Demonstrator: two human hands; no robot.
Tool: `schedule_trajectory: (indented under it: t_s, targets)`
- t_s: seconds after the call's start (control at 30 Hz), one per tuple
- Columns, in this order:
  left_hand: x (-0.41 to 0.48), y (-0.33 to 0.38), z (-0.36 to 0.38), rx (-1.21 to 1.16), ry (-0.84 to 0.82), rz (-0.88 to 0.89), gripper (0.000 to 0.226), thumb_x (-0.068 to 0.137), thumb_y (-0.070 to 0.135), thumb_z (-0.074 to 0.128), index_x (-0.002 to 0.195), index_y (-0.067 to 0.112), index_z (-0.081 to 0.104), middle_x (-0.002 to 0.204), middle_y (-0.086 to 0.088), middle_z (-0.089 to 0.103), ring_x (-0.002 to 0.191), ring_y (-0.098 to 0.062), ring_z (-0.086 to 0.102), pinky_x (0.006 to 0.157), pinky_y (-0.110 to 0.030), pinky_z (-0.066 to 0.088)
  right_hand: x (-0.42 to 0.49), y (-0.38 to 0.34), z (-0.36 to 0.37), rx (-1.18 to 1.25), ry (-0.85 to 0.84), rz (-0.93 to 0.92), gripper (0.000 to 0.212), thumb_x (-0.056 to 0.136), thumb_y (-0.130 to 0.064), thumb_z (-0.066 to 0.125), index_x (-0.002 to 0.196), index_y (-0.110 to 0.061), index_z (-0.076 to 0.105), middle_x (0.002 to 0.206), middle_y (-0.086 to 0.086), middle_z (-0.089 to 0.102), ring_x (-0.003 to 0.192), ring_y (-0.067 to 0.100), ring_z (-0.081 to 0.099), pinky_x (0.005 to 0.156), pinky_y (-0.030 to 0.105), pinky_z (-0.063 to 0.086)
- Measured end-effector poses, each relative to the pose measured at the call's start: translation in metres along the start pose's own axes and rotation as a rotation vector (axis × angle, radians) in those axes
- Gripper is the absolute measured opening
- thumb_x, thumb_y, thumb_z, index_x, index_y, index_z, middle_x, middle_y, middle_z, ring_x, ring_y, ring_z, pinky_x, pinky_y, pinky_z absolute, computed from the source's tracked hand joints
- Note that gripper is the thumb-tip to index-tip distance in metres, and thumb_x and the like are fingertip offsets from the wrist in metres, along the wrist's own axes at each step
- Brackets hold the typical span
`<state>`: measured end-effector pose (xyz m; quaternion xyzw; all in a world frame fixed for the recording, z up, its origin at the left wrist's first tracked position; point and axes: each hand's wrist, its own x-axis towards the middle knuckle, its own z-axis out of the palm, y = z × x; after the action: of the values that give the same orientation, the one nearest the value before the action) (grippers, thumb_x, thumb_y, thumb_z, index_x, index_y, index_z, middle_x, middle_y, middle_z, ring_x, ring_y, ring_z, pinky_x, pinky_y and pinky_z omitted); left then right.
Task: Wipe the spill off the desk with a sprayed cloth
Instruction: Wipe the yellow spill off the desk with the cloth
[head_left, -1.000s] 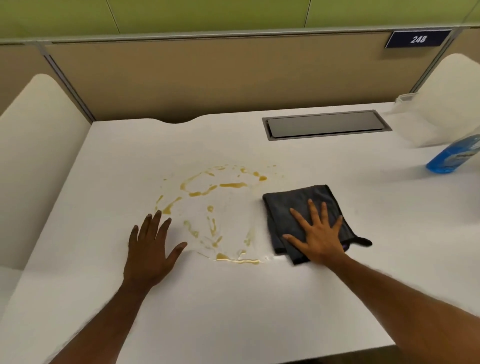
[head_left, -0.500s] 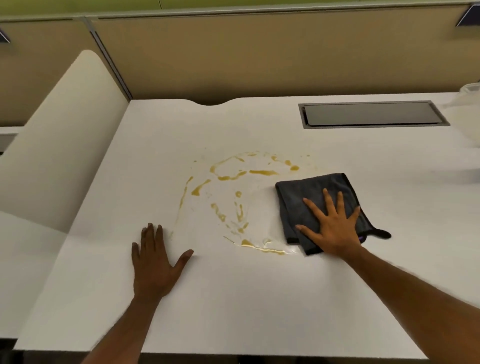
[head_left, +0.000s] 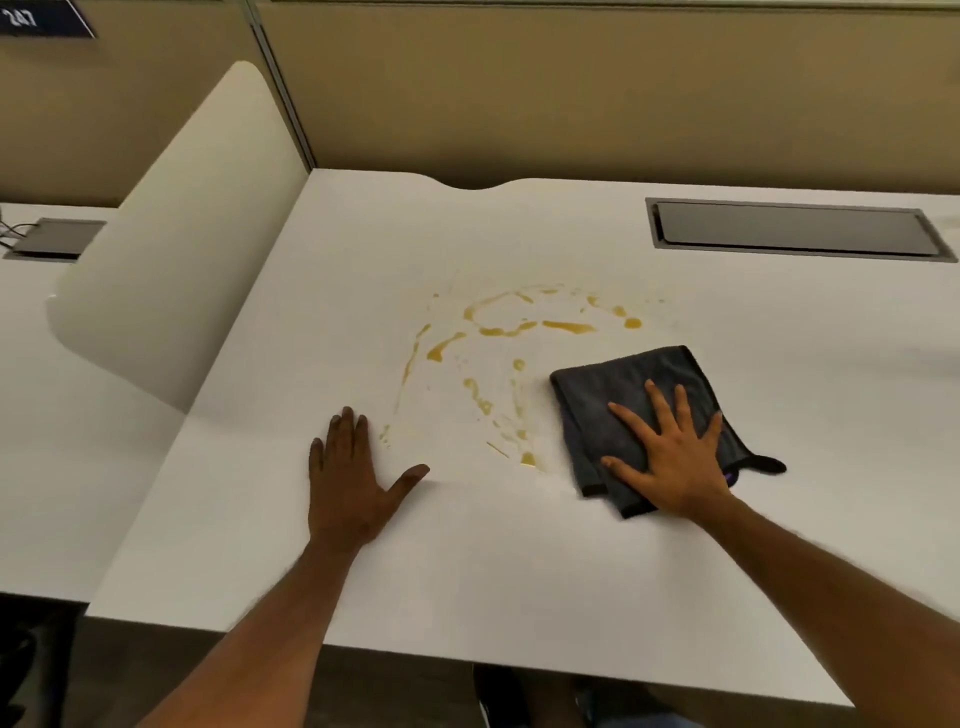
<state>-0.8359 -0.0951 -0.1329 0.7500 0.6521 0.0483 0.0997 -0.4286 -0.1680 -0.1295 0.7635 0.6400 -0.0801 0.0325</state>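
Observation:
A yellow-orange spill (head_left: 511, 328) lies in streaks and drops on the middle of the white desk (head_left: 467, 582). Just right of it sits a folded dark grey cloth (head_left: 618, 382). My right hand (head_left: 672, 460) presses flat on the cloth's near half, fingers spread. The cloth's left edge is close to the spill's lowest drop. My left hand (head_left: 348, 480) rests palm down on the bare desk at the spill's lower left, holding nothing. No spray bottle is in view.
A grey cable hatch (head_left: 795, 228) is set into the desk at the back right. A white curved divider (head_left: 182, 249) stands along the left edge, with a neighbouring desk (head_left: 62, 415) beyond it. A tan partition wall (head_left: 571, 88) closes off the back.
The view has swung left, so the blue bottle at the right has left the frame. The streak at the spill's near edge looks shorter. Both hands stay flat in place.

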Motion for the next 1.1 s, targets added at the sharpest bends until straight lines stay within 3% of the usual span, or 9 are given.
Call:
schedule_trajectory:
  t_s: [0.13, 0.23, 0.37, 0.5, 0.63, 0.77, 0.87, 1.0, 1.1]
  targets:
    - [0.004, -0.018, -0.006, 0.006, 0.031, 0.072, 0.111, 0.074, 0.091, 0.014, 0.150, 0.011, 0.033, 0.162, -0.008, 0.026, 0.150, -0.023, 0.021, 0.120, -0.045, 0.020, 0.028, -0.044, -0.009, 0.055, -0.033, 0.141, 0.093, 0.067, -0.094, 0.016, 0.148, -0.054, -0.006, 0.164, 0.011, -0.012, 0.146, 0.047, -0.014, 0.104, 0.080, -0.004]
    - [0.004, -0.023, -0.006, -0.018, 0.042, 0.108, 0.107, 0.076, 0.089, 0.016, 0.149, 0.013, 0.035, 0.161, -0.009, 0.028, 0.149, -0.024, 0.023, 0.119, -0.046, 0.021, 0.018, -0.100, 0.000, 0.018, -0.032, -0.059, 0.094, 0.065, -0.098, 0.018, 0.146, -0.057, -0.006, 0.163, 0.015, -0.013, 0.144, 0.051, -0.017, 0.100, 0.079, -0.013]
    - [0.003, -0.026, -0.002, -0.063, 0.038, 0.111, 0.104, 0.077, 0.088, 0.018, 0.149, 0.015, 0.033, 0.162, -0.007, 0.025, 0.151, -0.022, 0.015, 0.123, -0.047, 0.007, -0.032, -0.089, 0.021, -0.029, 0.053, -0.233, 0.082, 0.075, -0.093, 0.025, 0.147, -0.059, 0.004, 0.165, 0.008, -0.004, 0.147, 0.046, -0.010, 0.101, 0.082, 0.002]
    - [0.004, -0.028, -0.001, -0.090, 0.045, 0.105, 0.101, 0.078, 0.087, 0.019, 0.149, 0.017, 0.033, 0.162, -0.005, 0.024, 0.151, -0.020, 0.012, 0.123, -0.047, 0.004, -0.033, -0.040, 0.005, -0.013, 0.007, 0.030, 0.087, 0.070, -0.096, 0.016, 0.147, -0.059, 0.002, 0.165, 0.005, -0.009, 0.148, 0.041, -0.015, 0.106, 0.079, -0.002]
    - [0.004, -0.028, 0.000, -0.096, 0.061, 0.119, 0.101, 0.079, 0.086, 0.019, 0.148, 0.015, 0.036, 0.161, -0.007, 0.027, 0.151, -0.022, 0.015, 0.123, -0.048, 0.006, 0.012, -0.094, -0.008, 0.050, -0.033, 0.161, 0.099, 0.063, -0.097, 0.015, 0.150, -0.052, 0.001, 0.164, 0.012, -0.014, 0.145, 0.050, -0.014, 0.104, 0.080, -0.003]
    - [0.003, -0.026, -0.002, -0.074, 0.060, 0.133, 0.102, 0.079, 0.086, 0.016, 0.146, 0.012, 0.038, 0.159, -0.011, 0.031, 0.149, -0.028, 0.021, 0.122, -0.050, 0.011, 0.001, -0.167, 0.006, 0.044, 0.009, -0.137, 0.094, 0.068, -0.093, 0.025, 0.151, -0.049, 0.011, 0.164, 0.013, -0.007, 0.144, 0.051, -0.016, 0.102, 0.080, -0.007]
    - [0.002, -0.027, -0.003, -0.054, 0.062, 0.140, 0.102, 0.080, 0.084, 0.015, 0.146, 0.010, 0.039, 0.158, -0.013, 0.033, 0.148, -0.030, 0.025, 0.121, -0.053, 0.014, -0.043, -0.151, 0.027, 0.025, 0.108, -0.295, 0.084, 0.075, -0.089, 0.031, 0.149, -0.052, 0.016, 0.166, 0.006, 0.002, 0.148, 0.046, -0.007, 0.102, 0.081, 0.002]
    - [0.002, -0.025, -0.002, -0.061, 0.057, 0.131, 0.103, 0.080, 0.085, 0.014, 0.148, 0.010, 0.035, 0.160, -0.011, 0.028, 0.150, -0.026, 0.018, 0.122, -0.050, 0.009, -0.051, -0.069, 0.016, 0.031, 0.068, -0.097, 0.083, 0.075, -0.092, 0.024, 0.148, -0.057, 0.009, 0.166, -0.001, -0.002, 0.149, 0.040, -0.008, 0.106, 0.079, 0.000]
    - [0.003, -0.025, -0.001, -0.056, 0.058, 0.122, 0.102, 0.081, 0.084, 0.016, 0.150, 0.011, 0.030, 0.161, -0.010, 0.027, 0.150, -0.025, 0.017, 0.122, -0.049, 0.009, -0.015, -0.060, -0.001, 0.044, 0.007, 0.127, 0.091, 0.068, -0.096, 0.016, 0.148, -0.055, 0.002, 0.165, 0.003, -0.008, 0.148, 0.043, -0.013, 0.106, 0.077, -0.007]
